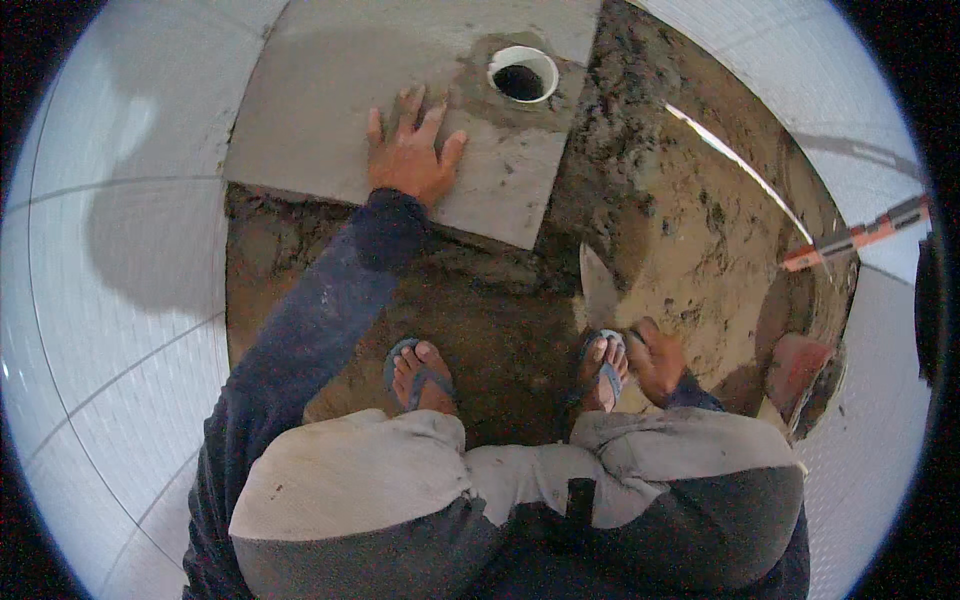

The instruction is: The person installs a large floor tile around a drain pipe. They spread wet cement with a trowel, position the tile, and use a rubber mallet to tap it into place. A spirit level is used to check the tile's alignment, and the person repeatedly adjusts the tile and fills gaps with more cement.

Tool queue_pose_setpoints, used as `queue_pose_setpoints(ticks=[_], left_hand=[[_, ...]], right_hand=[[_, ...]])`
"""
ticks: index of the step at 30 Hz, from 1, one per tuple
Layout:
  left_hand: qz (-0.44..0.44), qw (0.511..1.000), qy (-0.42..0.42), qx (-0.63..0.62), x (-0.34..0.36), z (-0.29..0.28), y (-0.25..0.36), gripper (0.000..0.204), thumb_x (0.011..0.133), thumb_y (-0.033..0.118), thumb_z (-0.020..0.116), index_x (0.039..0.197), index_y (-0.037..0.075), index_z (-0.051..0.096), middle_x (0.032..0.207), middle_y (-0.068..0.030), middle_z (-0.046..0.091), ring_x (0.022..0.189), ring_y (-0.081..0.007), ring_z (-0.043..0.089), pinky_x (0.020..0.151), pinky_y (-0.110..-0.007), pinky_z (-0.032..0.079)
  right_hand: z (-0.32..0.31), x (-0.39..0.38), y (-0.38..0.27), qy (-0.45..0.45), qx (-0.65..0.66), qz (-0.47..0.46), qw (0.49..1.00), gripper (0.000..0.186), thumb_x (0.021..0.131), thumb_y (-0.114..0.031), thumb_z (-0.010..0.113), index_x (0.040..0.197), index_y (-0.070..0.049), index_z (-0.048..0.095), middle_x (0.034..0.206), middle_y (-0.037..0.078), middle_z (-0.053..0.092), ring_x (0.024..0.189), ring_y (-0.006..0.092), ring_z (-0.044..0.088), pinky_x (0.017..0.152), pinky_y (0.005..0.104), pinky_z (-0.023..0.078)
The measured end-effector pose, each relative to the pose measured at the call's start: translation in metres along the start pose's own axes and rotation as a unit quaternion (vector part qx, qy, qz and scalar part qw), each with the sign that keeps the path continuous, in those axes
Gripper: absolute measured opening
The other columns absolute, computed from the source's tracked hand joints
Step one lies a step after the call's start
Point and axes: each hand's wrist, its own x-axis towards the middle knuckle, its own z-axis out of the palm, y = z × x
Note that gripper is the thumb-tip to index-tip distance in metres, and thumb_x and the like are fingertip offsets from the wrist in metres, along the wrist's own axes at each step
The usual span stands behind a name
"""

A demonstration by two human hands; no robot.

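My left hand [412,160] lies on a large grey floor tile [310,110], fingers spread and palm down. Near its fingertips, to the right, the white rim of a round pipe [552,75] shows through an opening in the tile, with wet mortar smeared about it. Low at the right, my right hand [658,362] is closed around the handle of a trowel, which its fingers mostly hide. The pointed trowel blade [598,282] reaches forward over the mortar bed beside my right foot, its tip towards the tile's near corner.
Wet brown mortar [690,240] covers the floor right of the tile. A thin bright strip [745,165] crosses it. An orange and grey bar-shaped tool [855,243] juts in at the right, above a dirty red container [797,368]. White tiled walls [130,240] enclose both sides. My sandalled feet [425,375] stand between.
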Motion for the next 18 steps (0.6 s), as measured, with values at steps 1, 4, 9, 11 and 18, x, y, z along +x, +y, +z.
queue_pose_setpoints(ticks=[1, 4, 9, 11, 18], left_hand=[[-0.01, 1.0, 0.009, 0.016, 0.001, -0.004, -0.016, 0.058, 0.098, 0.051, 0.047, 0.144, 0.016, 0.051, 0.157, -0.0118, 0.04, 0.146, -0.029, 0.034, 0.12, -0.056, 0.016], [-0.045, 0.997, 0.026, 0.056, 0.009, -0.015, -0.079, 0.059, 0.098, 0.053, 0.046, 0.144, 0.017, 0.052, 0.157, -0.0104, 0.039, 0.148, -0.0268, 0.031, 0.121, -0.054, 0.013], [-0.07, 0.995, 0.053, 0.054, 0.004, -0.008, -0.13, 0.061, 0.098, 0.056, 0.043, 0.147, 0.019, 0.049, 0.159, -0.0082, 0.035, 0.149, -0.0245, 0.028, 0.122, -0.053, 0.01], [-0.054, 0.995, 0.056, 0.068, 0.002, -0.003, -0.131, 0.062, 0.099, 0.057, 0.041, 0.148, 0.019, 0.047, 0.16, -0.0077, 0.034, 0.149, -0.0243, 0.028, 0.122, -0.054, 0.01], [-0.064, 0.993, 0.045, 0.088, 0.003, -0.005, -0.127, 0.065, 0.099, 0.059, 0.039, 0.15, 0.02, 0.044, 0.16, -0.0075, 0.035, 0.15, -0.0242, 0.027, 0.122, -0.054, 0.01]], right_hand=[[-0.02, -0.008, -0.009, -0.044, 0.03, 0.048, 0.997, 0.04, 0.094, -0.02, 0.059, 0.127, 0.002, 0.056, 0.104, 0.024, 0.065, 0.089, 0.0362, 0.065, 0.078, 0.0441, 0.051], [-0.035, -0.01, -0.043, 0.069, -0.061, -0.146, 0.985, 0.037, 0.091, -0.019, 0.062, 0.122, 0.002, 0.058, 0.101, 0.023, 0.065, 0.086, 0.0373, 0.065, 0.077, 0.0431, 0.052], [-0.011, 0.013, -0.066, 0.037, -0.108, -0.051, 0.992, 0.042, 0.084, -0.014, 0.07, 0.122, 0.002, 0.059, 0.101, 0.024, 0.064, 0.084, 0.0417, 0.065, 0.071, 0.0449, 0.053], [0.002, 0.021, -0.064, 0.08, -0.165, -0.093, 0.979, 0.044, 0.084, -0.014, 0.072, 0.123, 0.001, 0.058, 0.101, 0.024, 0.065, 0.083, 0.0422, 0.065, 0.068, 0.0466, 0.053], [0.024, 0.049, -0.052, 0.134, -0.166, -0.158, 0.964, 0.037, 0.085, -0.013, 0.072, 0.116, 0.003, 0.058, 0.099, 0.025, 0.064, 0.08, 0.044, 0.064, 0.063, 0.046, 0.051]])
